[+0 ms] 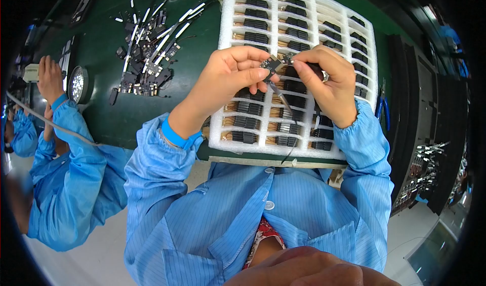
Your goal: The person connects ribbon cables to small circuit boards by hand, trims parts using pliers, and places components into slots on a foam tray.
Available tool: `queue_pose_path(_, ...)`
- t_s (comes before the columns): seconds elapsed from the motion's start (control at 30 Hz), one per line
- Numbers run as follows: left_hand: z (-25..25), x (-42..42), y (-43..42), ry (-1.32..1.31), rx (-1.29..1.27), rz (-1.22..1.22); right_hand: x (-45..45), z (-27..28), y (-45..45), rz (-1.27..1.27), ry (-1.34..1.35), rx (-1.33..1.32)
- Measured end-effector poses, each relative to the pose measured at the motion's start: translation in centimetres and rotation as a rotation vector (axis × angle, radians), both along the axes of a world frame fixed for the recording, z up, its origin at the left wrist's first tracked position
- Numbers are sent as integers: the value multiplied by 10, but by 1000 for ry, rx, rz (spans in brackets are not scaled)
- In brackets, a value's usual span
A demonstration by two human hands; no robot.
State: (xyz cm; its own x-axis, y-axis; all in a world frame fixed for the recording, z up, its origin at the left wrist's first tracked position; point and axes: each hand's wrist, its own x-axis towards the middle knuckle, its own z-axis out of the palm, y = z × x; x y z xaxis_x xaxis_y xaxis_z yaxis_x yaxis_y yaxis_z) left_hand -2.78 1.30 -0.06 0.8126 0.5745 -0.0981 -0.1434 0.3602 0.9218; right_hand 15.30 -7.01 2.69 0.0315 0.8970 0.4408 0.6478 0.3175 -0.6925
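Above the white foam tray [215,129], my left hand [230,73] pinches a small black electronic module [272,63] between thumb and fingers. A thin dark strip [282,100] hangs from the module toward the tray's front. My right hand [329,76] is closed at the module's right end, thumb and forefinger pressed together on a small connector-like piece [287,59]. Whether that piece is joined to the module I cannot tell. Rows of black parts with thin tan leads [245,121] fill the tray's slots beneath my hands.
Left of the tray lies a loose pile of black modules with white strips [152,58] on the green table [197,38]. Blue-handled pliers [383,109] rest at the tray's right edge. A co-worker's hand [50,78] is at far left, near a round metal dish [77,85].
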Motion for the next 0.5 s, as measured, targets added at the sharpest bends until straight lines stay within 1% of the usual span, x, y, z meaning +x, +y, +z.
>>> queue_pose_path(0.1,2,-2,3,-18,-69,12,3,2,-1,-3,50,61)
queue_pose_path(0.13,3,-3,4,-23,-91,15,4,3,-3,-10,63,36)
queue_pose_path(0.23,3,-8,7,-78,-139,-23,7,-1,-3,-20,278,9)
queue_pose_path(0.27,2,-8,8,-127,-133,-43,5,4,-5,-62,419,-94)
queue_pose_path(0.37,0,-8,9,-257,-130,-69,13,0,-4,9,713,-210)
queue_pose_path(0.43,4,-5,6,-324,-142,-41,15,-1,-4,80,784,-267)
queue_pose_path(0.5,-2,-5,8,-279,-25,-102,10,-2,-5,126,813,-310)
